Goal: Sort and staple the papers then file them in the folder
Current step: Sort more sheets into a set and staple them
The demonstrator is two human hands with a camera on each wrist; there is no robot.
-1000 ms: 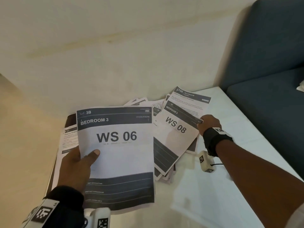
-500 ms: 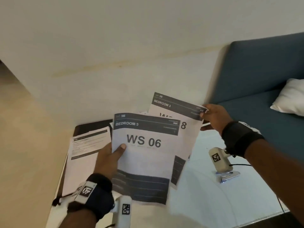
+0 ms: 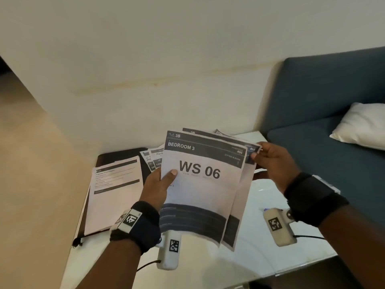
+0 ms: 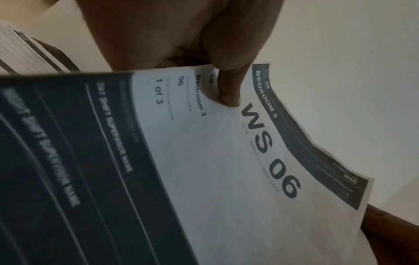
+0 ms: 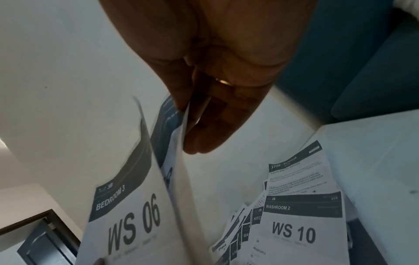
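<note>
My left hand holds the "BEDROOM 3 / WS 06" sheet by its left edge, thumb on the front face; the thumb shows pressing on the sheet. My right hand pinches the top right corner of a second Bedroom 3 sheet, tucked right behind the first and offset to the right. In the right wrist view the right hand's fingers close on that corner beside WS 06. A black folder lies open at the left with a white printed page on it.
Loose sheets lie on the white table behind the held papers, among them "WASHROOM 2 / WS 10". A blue sofa with a white pillow stands at the right. The wall is close behind the table.
My right hand lifted the WS 08 sheet off the pile and brought it left, behind the WS 06 sheet. The left hand raised WS 06 toward it.
</note>
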